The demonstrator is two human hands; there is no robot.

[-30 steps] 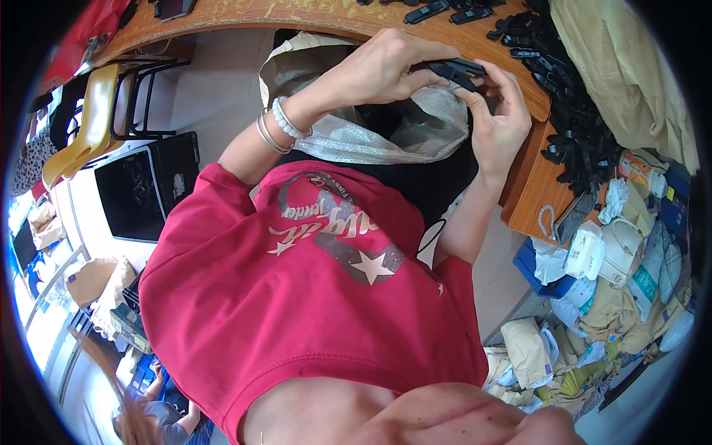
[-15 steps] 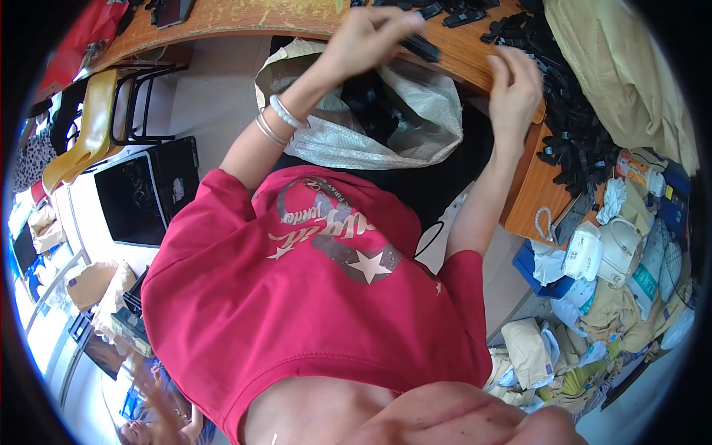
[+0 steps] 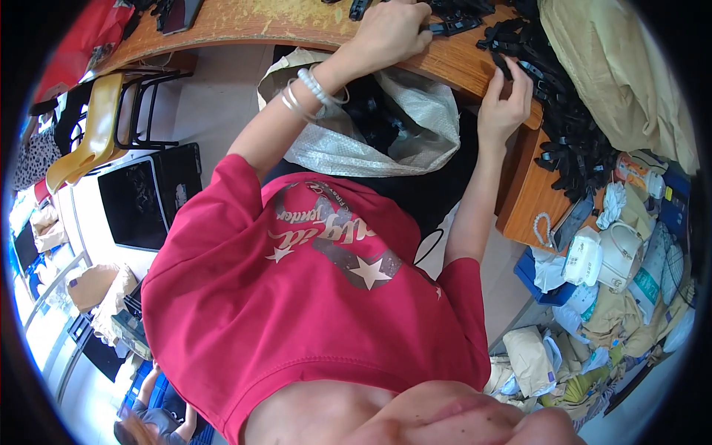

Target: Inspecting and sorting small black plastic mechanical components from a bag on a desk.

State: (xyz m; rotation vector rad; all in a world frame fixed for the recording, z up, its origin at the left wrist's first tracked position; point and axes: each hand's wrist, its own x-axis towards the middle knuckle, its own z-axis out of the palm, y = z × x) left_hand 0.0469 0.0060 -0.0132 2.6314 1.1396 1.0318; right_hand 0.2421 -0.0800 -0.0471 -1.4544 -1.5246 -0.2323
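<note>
My left hand [image 3: 391, 35], wearing bracelets, is over the front edge of the wooden table [image 3: 282, 24] with its fingers curled closed. What it may hold is hidden, and its fingertips are beside a black plastic piece [image 3: 456, 27] on the tabletop. To the right, my right hand [image 3: 506, 104] pinches a small, dark plastic piece [image 3: 503, 67] between thumb and fingers, at the edge of a heap of black plastic pieces [image 3: 552, 89]. Below my left wrist, an open white woven sack [image 3: 356, 157] stands against the table, with dark items inside it.
Beige cloth [image 3: 612, 74] covers the heap's right side. A bead bracelet [image 3: 543, 228] and a phone [image 3: 571, 221] lie on the lower right table part. Bags and packages [image 3: 615, 256] crowd the right. A yellow chair [image 3: 96, 137] stands left; another person [image 3: 159, 419] is at lower left.
My left hand has moved right and its fingers have curled in. The blurred black piece beneath it is no longer seen there. My right hand has closed on a small dark piece.
</note>
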